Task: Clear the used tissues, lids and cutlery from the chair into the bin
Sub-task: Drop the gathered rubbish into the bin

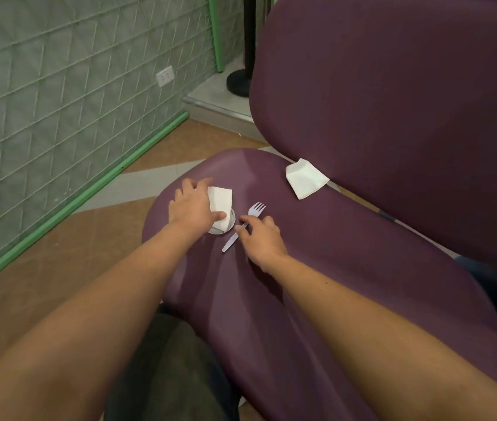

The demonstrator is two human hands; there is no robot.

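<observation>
On the purple chair seat [347,268] my left hand [192,205] grips a folded white tissue [219,200] that lies over a clear round lid [231,224]; only the lid's edge shows. Just to its right, a white plastic fork [245,223] lies flat on the seat, tines pointing away from me. My right hand [260,238] pinches the fork's handle with thumb and forefinger. A second white tissue [304,179] lies at the back of the seat, against the chair's backrest [393,101]. No bin is in view.
A green-framed wire mesh panel [59,101] stands along the left, above a brown and grey floor [74,253]. A black post base [239,83] stands behind the chair. A dark object [165,360] sits below between my forearms.
</observation>
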